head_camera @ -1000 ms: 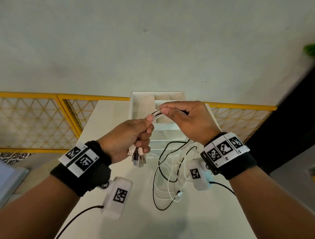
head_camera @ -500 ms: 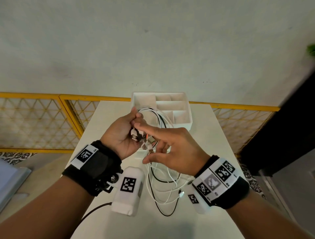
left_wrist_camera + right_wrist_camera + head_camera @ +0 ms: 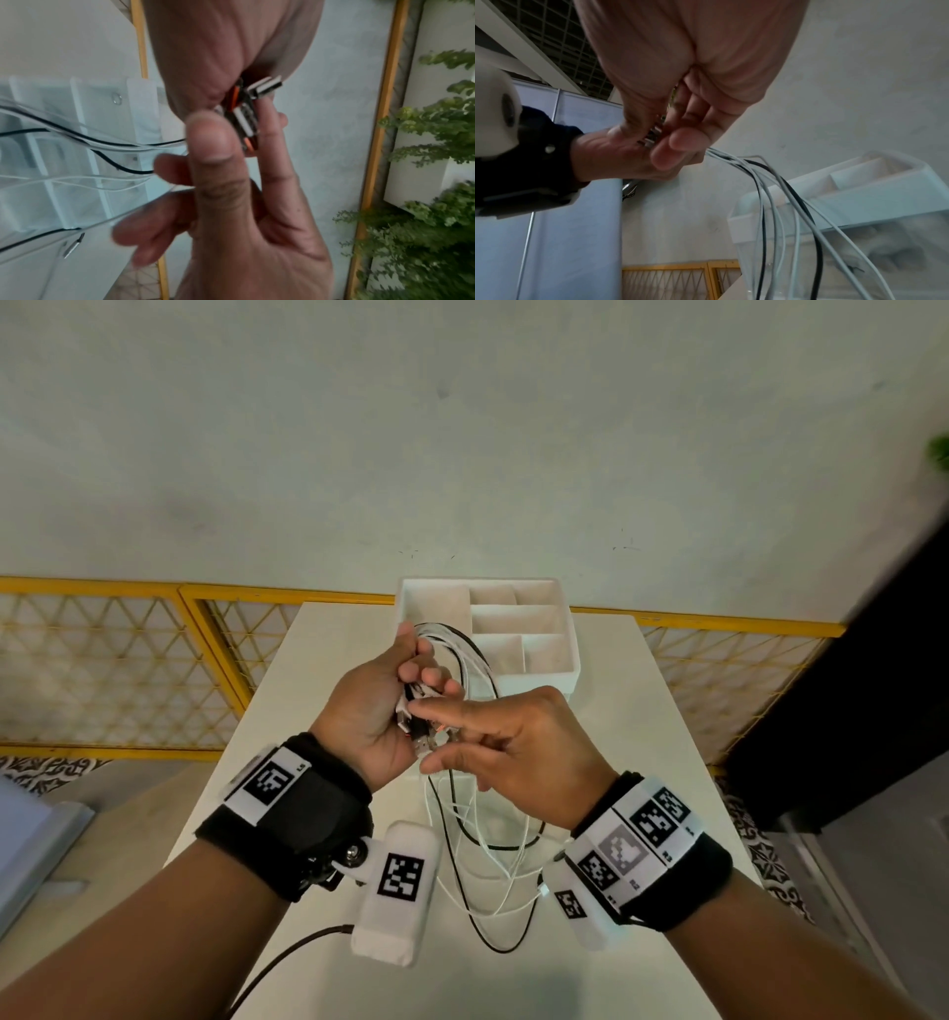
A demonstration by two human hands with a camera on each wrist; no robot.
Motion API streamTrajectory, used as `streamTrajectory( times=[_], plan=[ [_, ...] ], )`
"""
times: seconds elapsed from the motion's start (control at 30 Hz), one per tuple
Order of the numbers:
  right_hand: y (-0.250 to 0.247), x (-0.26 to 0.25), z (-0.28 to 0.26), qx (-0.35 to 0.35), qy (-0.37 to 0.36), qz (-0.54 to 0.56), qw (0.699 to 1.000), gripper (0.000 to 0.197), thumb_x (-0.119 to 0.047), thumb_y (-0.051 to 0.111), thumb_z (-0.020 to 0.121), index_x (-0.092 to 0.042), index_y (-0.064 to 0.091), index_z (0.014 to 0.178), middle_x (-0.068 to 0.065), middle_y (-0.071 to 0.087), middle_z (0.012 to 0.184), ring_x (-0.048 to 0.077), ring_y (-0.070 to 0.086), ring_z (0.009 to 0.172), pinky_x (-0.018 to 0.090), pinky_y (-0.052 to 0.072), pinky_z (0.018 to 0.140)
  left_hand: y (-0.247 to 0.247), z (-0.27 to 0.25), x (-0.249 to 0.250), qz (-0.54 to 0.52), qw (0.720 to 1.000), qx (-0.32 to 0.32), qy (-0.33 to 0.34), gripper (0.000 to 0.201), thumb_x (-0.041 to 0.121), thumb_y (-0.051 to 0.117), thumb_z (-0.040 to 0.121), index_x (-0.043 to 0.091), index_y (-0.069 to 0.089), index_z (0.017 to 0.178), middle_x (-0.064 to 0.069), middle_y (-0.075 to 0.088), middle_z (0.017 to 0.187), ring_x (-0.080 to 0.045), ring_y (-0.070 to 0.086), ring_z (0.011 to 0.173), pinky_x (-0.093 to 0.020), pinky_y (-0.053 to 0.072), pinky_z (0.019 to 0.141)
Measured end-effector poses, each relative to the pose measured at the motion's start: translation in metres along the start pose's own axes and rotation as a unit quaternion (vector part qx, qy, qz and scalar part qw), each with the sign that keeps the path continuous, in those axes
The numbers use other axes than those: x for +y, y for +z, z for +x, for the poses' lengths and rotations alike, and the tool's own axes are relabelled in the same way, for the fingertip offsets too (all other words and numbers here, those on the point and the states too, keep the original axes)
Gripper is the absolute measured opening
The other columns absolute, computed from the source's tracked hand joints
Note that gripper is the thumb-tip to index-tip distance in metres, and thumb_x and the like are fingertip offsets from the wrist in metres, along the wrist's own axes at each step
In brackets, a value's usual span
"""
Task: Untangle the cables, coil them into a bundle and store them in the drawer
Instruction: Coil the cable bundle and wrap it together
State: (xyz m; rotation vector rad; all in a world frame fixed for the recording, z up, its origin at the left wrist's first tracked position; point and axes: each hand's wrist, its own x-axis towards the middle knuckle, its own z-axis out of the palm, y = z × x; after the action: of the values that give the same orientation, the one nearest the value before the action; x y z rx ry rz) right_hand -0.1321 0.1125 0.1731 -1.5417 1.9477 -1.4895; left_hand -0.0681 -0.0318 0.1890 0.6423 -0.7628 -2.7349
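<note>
The right hand (image 3: 518, 752) is now coming back to the plugs (image 3: 426, 742), fingers loosely spread, holding nothing. The left hand (image 3: 380, 711) is still pinching the cables (image 3: 482, 845), so the coiling is only beginning.

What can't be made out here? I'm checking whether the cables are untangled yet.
- Plug count: the left hand covers the plug ends; the left wrist view is blurred.
- Cable crossings: the cables overlap on the table, too thin to trace.
- Right hand: the head view shows only its back.
- Lower drawers: the hands hide them; only the top tray shows.
</note>
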Motion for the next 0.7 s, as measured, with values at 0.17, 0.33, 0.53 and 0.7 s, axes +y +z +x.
streamTrajectory(
  times=[0.17, 0.33, 0.53, 0.7],
  plan=[
    [0.009, 0.007, 0.0, 0.045, -0.019, 0.003, 0.999, 0.047, -0.015, 0.085, 0.076, -0.018, 0.072, 0.121, -0.023, 0.063, 0.06, 0.023, 0.053, 0.044, 0.033, 0.059, 0.061, 0.002, -0.002, -0.003, 0.007, 1.0, -0.019, 0.002, 0.03, 0.039, 0.05, 0.099, 0.014, 0.053, 0.082, 0.005, 0.042, 0.046, -0.011, 0.051, 0.046, -0.028, 0.057, 0.058],
    [0.019, 0.011, -0.003, 0.097, -0.039, 0.024, 0.994, 0.042, -0.009, 0.081, 0.079, -0.009, 0.071, 0.12, -0.029, 0.068, 0.073, -0.005, 0.056, 0.052, 0.028, 0.061, 0.068, 0.004, -0.003, -0.003, 0.033, 0.999, -0.032, 0.028, 0.032, 0.044, 0.049, 0.098, 0.015, 0.052, 0.083, 0.006, 0.04, 0.047, -0.01, 0.052, 0.045, -0.027, 0.057, 0.058],
    [0.022, 0.009, 0.0, 0.092, -0.054, 0.01, 0.994, 0.055, -0.019, 0.088, 0.072, -0.013, 0.07, 0.124, -0.033, 0.054, 0.06, 0.001, 0.037, 0.044, 0.011, 0.042, 0.056, 0.004, -0.004, 0.001, 0.049, 0.997, -0.031, 0.042, 0.033, 0.045, 0.051, 0.097, 0.016, 0.053, 0.082, 0.007, 0.04, 0.048, -0.009, 0.05, 0.046, -0.027, 0.055, 0.056],
    [0.026, 0.013, 0.002, 0.126, -0.08, 0.009, 0.989, 0.048, -0.011, 0.085, 0.074, -0.005, 0.071, 0.119, -0.043, 0.051, 0.062, -0.01, 0.051, 0.053, 0.006, 0.042, 0.065, 0.007, -0.007, -0.002, 0.071, 0.996, -0.038, 0.048, 0.034, 0.046, 0.051, 0.096, 0.017, 0.053, 0.081, 0.007, 0.039, 0.05, -0.011, 0.051, 0.049, -0.028, 0.056, 0.06]
  ],
)
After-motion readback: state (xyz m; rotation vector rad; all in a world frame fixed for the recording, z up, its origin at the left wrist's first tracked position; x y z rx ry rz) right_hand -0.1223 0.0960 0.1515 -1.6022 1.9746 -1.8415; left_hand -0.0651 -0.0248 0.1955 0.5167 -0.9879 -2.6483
